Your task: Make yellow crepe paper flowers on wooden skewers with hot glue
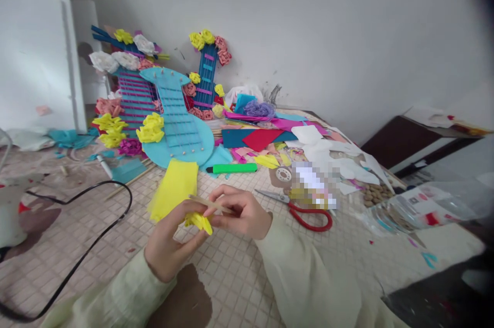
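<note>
Between the fingers of my left hand [170, 240] is a small gathered piece of yellow crepe paper [199, 222]. My right hand [242, 214] pinches a thin wooden stick [211, 204], whose far end reaches over the left fingers. Both hands are close together above the table, and the stick passes just over the crumpled paper. Behind the left hand lies a flat stack of yellow crepe paper [176, 186]. A light blue instrument-shaped cutout [173, 106] with strings leans farther back, with yellow paper flowers [150, 128] at its left edge.
Red-handled scissors [314, 220] lie to the right, and a green marker [234, 168] lies ahead. Paper scraps [266, 138] cover the back. A plastic bottle [420, 209] lies at right. On the left, a black cable [129, 204] runs from a white glue-gun-like tool [13, 214].
</note>
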Demonstrator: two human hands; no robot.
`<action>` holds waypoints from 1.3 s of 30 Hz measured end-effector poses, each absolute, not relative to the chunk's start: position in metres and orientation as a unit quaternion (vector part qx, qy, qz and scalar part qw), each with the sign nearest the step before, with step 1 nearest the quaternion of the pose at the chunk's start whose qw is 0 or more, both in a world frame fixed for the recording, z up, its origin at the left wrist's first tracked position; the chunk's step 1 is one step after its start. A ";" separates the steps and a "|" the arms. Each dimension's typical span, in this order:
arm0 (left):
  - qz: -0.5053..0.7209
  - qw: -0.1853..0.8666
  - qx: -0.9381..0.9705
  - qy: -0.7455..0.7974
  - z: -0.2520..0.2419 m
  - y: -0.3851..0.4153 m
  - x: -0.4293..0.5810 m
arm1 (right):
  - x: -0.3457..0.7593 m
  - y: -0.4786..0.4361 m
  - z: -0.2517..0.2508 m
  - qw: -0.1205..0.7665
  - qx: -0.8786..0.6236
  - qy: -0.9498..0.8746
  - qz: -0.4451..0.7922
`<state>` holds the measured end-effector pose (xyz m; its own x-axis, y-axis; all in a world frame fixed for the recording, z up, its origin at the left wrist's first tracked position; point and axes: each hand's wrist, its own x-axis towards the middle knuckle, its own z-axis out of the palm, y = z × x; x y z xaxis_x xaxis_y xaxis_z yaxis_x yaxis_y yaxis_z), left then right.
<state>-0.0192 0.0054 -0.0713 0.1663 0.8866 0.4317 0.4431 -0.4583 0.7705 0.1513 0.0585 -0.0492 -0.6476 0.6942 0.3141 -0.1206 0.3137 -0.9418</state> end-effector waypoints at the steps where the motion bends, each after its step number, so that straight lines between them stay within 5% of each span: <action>1: 0.451 0.241 0.729 0.455 -0.071 0.005 -0.019 | 0.151 0.058 -0.049 0.370 -0.197 -0.721 0.552; 15: 0.487 0.420 0.596 0.480 -0.070 -0.001 -0.008 | 0.155 0.056 -0.047 0.380 -0.205 -0.693 0.577; 26: 0.431 0.520 0.571 0.466 -0.070 0.000 -0.005 | 0.156 0.057 -0.057 0.267 -0.232 -0.628 0.693; 39: 0.471 0.715 0.300 0.421 -0.065 0.003 -0.004 | 0.156 0.063 -0.066 0.269 -0.258 -0.580 0.724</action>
